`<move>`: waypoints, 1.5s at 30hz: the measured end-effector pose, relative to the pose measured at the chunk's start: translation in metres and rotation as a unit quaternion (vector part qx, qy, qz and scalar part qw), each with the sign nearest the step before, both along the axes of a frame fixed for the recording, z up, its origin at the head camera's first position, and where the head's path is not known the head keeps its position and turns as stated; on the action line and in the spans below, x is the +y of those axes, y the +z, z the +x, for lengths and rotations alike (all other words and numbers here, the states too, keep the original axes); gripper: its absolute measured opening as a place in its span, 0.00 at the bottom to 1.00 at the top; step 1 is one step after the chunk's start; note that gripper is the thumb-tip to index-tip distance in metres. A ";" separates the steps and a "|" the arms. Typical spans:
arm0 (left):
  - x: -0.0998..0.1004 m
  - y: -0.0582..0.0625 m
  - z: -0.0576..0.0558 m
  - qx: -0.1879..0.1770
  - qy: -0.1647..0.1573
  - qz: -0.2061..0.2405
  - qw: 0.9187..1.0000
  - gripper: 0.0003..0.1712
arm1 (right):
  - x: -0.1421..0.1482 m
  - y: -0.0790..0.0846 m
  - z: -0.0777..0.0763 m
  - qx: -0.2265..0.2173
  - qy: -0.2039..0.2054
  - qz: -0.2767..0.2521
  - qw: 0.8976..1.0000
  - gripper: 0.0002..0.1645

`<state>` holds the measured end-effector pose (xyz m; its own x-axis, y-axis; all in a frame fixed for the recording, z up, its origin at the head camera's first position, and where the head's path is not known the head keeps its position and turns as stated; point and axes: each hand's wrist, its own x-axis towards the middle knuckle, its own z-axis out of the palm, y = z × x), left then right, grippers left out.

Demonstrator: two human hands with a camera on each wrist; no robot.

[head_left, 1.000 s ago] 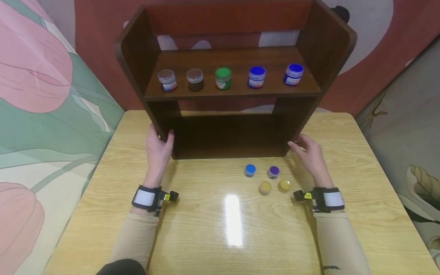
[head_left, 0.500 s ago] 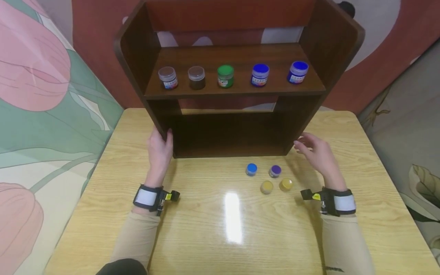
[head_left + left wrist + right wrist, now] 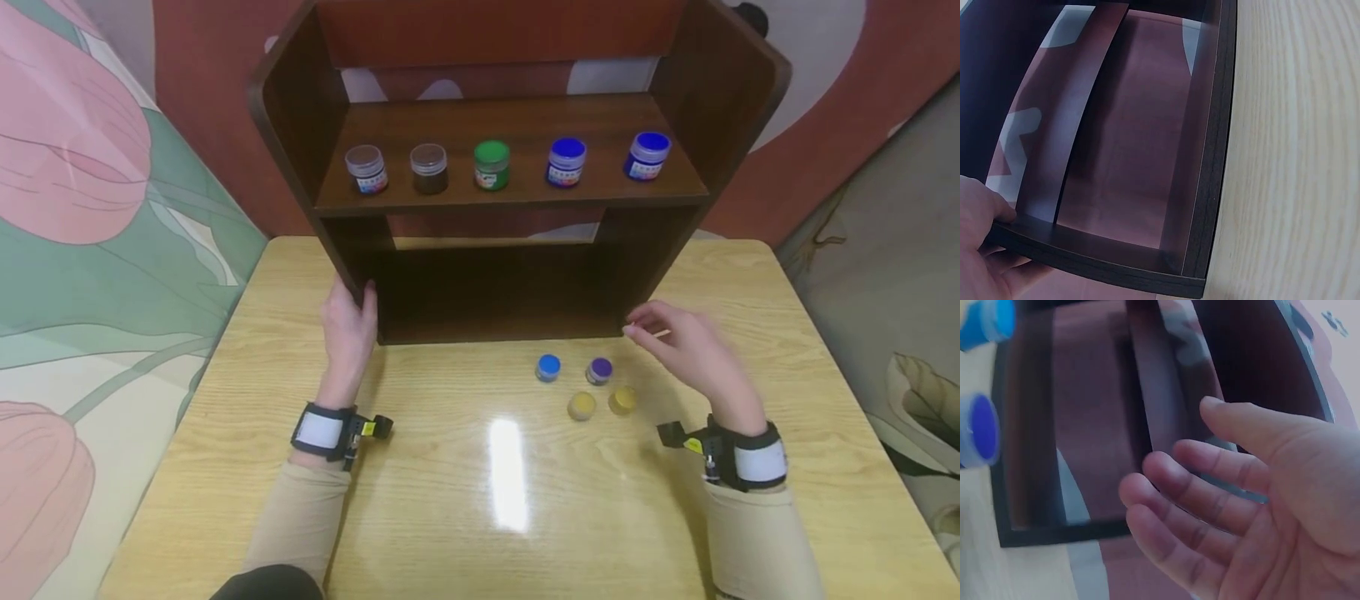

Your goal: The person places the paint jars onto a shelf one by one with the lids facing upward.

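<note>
A dark brown wooden shelf (image 3: 517, 202) stands on the table. My left hand (image 3: 349, 330) grips the lower front edge of its left side panel, the thumb on the inner face and the fingers outside, as the left wrist view (image 3: 985, 240) shows. My right hand (image 3: 686, 346) is beside the lower right corner of the shelf, its fingers loosely bent and holding nothing. Near it on the table are a small purple-lidded jar (image 3: 599, 371), a blue-lidded jar (image 3: 548, 367), a yellow jar (image 3: 622, 400) and a paler yellow jar (image 3: 582, 406).
Along the upper board stand two clear-lidded jars (image 3: 367, 170), a green jar (image 3: 492, 165) and two dark blue jars (image 3: 566, 162). The light wooden table (image 3: 420, 500) carries a bright reflection. Patterned cloth (image 3: 832, 167) hangs behind and at the sides.
My right hand has come away from the shelf's right panel, first to the right, then slightly down and toward the jars. My left hand keeps its grip.
</note>
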<state>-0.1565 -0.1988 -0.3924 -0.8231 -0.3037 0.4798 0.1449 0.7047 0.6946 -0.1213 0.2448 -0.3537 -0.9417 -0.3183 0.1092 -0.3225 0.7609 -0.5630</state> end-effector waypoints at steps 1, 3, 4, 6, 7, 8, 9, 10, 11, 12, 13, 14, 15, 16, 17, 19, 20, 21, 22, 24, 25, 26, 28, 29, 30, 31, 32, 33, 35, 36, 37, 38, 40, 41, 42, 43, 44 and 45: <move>0.000 0.000 0.000 0.000 0.000 0.000 1.000 0.16 | -0.004 0.000 0.002 -0.007 0.013 0.004 1.000 0.15; 0.000 0.000 0.000 0.002 0.002 0.000 1.000 0.16 | -0.011 -0.003 0.007 -0.028 0.036 0.016 0.999 0.15; 0.000 0.000 0.000 0.001 0.003 0.001 1.000 0.16 | -0.014 -0.004 0.009 -0.038 0.049 0.022 0.998 0.15; 0.000 0.000 0.000 0.002 0.004 0.001 1.000 0.16 | -0.020 -0.008 0.014 -0.047 0.075 0.033 0.995 0.16; -0.001 0.000 0.000 0.002 0.004 0.003 1.000 0.16 | -0.022 -0.010 0.016 -0.048 0.088 0.037 0.994 0.17; -0.001 0.000 0.000 0.001 0.004 0.003 1.000 0.16 | -0.024 -0.012 0.018 -0.049 0.099 0.042 0.993 0.18; -0.001 0.000 0.000 -0.001 0.004 0.003 1.000 0.16 | -0.025 -0.014 0.020 -0.048 0.112 0.043 0.992 0.19; -0.001 0.000 0.000 -0.001 0.003 0.004 1.000 0.16 | -0.027 -0.016 0.022 -0.045 0.124 0.047 0.990 0.20; -0.001 0.000 0.000 -0.001 0.004 0.004 1.000 0.16 | -0.029 -0.018 0.024 -0.042 0.134 0.053 0.989 0.21; -0.001 0.000 0.000 -0.001 0.004 0.002 1.000 0.16 | -0.031 -0.019 0.027 -0.039 0.145 0.058 0.987 0.22; -0.001 0.000 0.000 -0.001 0.004 0.001 1.000 0.16 | -0.032 -0.021 0.029 -0.038 0.152 0.064 0.985 0.23; -0.001 0.000 0.000 -0.001 0.003 0.000 1.000 0.16 | -0.034 -0.023 0.031 -0.038 0.161 0.068 0.984 0.24; -0.001 0.000 0.000 -0.001 0.003 -0.001 1.000 0.16 | -0.036 -0.025 0.032 -0.036 0.169 0.074 0.982 0.24; -0.001 0.000 0.000 -0.001 0.002 -0.002 1.000 0.16 | -0.038 -0.027 0.033 -0.033 0.177 0.081 0.980 0.25; -0.001 0.000 0.000 -0.002 0.002 -0.003 1.000 0.17 | -0.040 -0.029 0.035 -0.031 0.185 0.083 0.979 0.25; -0.001 0.000 0.000 -0.002 -0.001 -0.003 1.000 0.17 | -0.043 -0.033 0.036 -0.024 0.202 0.087 0.975 0.24; -0.001 -0.001 0.000 -0.002 -0.002 -0.002 1.000 0.17 | -0.044 -0.035 0.036 -0.020 0.210 0.087 0.974 0.24; -0.001 -0.001 0.000 -0.001 -0.003 -0.002 1.000 0.16 | -0.045 -0.037 0.037 -0.018 0.218 0.088 0.972 0.23; -0.001 -0.001 0.000 0.000 -0.004 -0.001 1.000 0.16 | -0.046 -0.039 0.037 -0.018 0.224 0.088 0.970 0.23; -0.001 -0.001 0.000 0.002 -0.005 0.001 1.000 0.16 | -0.047 -0.043 0.037 -0.019 0.235 0.086 0.968 0.23; -0.001 0.000 0.000 0.003 -0.005 0.001 1.000 0.16 | -0.048 -0.044 0.037 -0.022 0.238 0.084 0.967 0.23; -0.001 0.000 0.000 0.003 -0.005 0.000 1.000 0.16 | -0.048 -0.045 0.037 -0.024 0.240 0.084 0.967 0.22; -0.001 0.000 0.000 0.005 -0.005 0.000 1.000 0.16 | -0.048 -0.048 0.037 -0.027 0.243 0.083 0.966 0.22; -0.001 0.000 0.000 0.005 -0.005 -0.001 1.000 0.17 | -0.048 -0.049 0.036 -0.028 0.243 0.083 0.966 0.21; -0.001 0.000 0.000 0.006 -0.005 -0.001 1.000 0.17 | -0.048 -0.049 0.037 -0.028 0.244 0.084 0.966 0.21; -0.001 0.000 0.000 0.006 -0.005 -0.002 1.000 0.17 | -0.048 -0.050 0.037 -0.030 0.244 0.084 0.966 0.21; -0.001 0.000 0.000 0.006 -0.005 -0.003 1.000 0.17 | -0.048 -0.050 0.037 -0.030 0.244 0.083 0.966 0.20; -0.001 0.000 0.000 0.006 -0.005 -0.003 1.000 0.17 | -0.048 -0.051 0.037 -0.032 0.244 0.083 0.966 0.20; -0.002 0.000 0.000 0.005 -0.006 -0.004 1.000 0.17 | -0.048 -0.051 0.036 -0.036 0.243 0.082 0.966 0.20; -0.002 0.000 0.000 0.005 -0.006 -0.005 1.000 0.17 | -0.048 -0.051 0.036 -0.038 0.242 0.082 0.966 0.19; -0.002 -0.001 -0.001 0.004 -0.006 -0.005 1.000 0.17 | -0.048 -0.052 0.036 -0.040 0.241 0.082 0.966 0.19; -0.002 0.000 -0.001 0.004 -0.006 -0.005 1.000 0.17 | -0.048 -0.052 0.036 -0.040 0.241 0.083 0.966 0.19; -0.001 0.000 0.000 0.004 -0.004 -0.005 1.000 0.17 | -0.047 -0.052 0.036 -0.040 0.240 0.085 0.966 0.18; -0.001 0.000 0.000 0.004 -0.004 -0.005 1.000 0.17 | -0.047 -0.053 0.036 -0.039 0.241 0.085 0.966 0.18; -0.001 0.000 0.000 0.004 -0.003 -0.005 1.000 0.17 | -0.047 -0.052 0.036 -0.038 0.240 0.085 0.966 0.18; -0.001 0.000 0.000 0.004 -0.003 -0.005 1.000 0.17 | -0.047 -0.052 0.035 -0.036 0.240 0.085 0.966 0.17; -0.001 0.000 0.000 0.004 -0.002 -0.006 1.000 0.17 | -0.047 -0.051 0.035 -0.034 0.238 0.084 0.967 0.16; -0.001 0.000 0.000 0.004 -0.002 -0.005 1.000 0.17 | -0.047 -0.051 0.035 -0.030 0.236 0.082 0.968 0.16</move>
<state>-0.1569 -0.2000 -0.3924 -0.8208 -0.2959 0.4886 0.1529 0.7104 0.6870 -0.0860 0.1977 -0.4042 -0.6899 -0.7232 -0.0302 -0.6261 0.6172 -0.4764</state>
